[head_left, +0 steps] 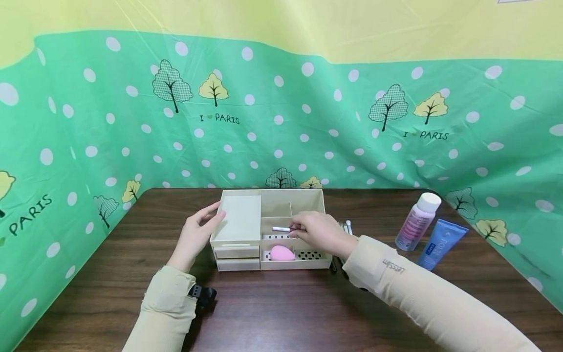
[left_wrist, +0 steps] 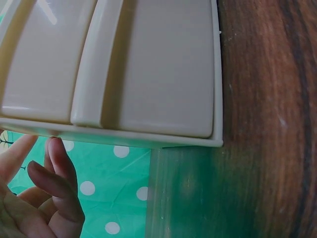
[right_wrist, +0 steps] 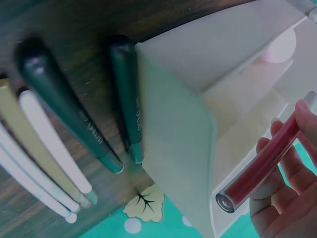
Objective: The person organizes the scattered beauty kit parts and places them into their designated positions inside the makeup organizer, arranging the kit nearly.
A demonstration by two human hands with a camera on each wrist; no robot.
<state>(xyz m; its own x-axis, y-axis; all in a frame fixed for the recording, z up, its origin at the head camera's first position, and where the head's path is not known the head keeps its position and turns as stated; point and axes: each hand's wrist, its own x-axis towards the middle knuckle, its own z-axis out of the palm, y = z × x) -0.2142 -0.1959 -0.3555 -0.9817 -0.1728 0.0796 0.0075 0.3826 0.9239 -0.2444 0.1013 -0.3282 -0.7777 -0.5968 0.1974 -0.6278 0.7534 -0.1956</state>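
A cream cosmetics organizer (head_left: 239,217) sits mid-table, with drawers on its left and compartments on its right. My left hand (head_left: 195,237) rests against its left side, the thumb at the top edge. In the left wrist view, relaxed fingers (left_wrist: 62,163) touch the side wall beside the drawer fronts. Over the right compartments, my right hand (head_left: 323,232) pinches a slim lip gloss tube (head_left: 280,229) lying roughly level. In the right wrist view the lip gloss is dark red with a clear end. A pink makeup sponge (head_left: 282,253) sits in a front compartment.
Makeup brushes with dark green handles (right_wrist: 74,109) and several pale slim sticks (right_wrist: 54,144) lie right of the organizer. Farther right are a pink bottle with a white cap (head_left: 418,222) and a blue tube (head_left: 441,244). A printed green cloth (head_left: 272,127) hangs behind the table.
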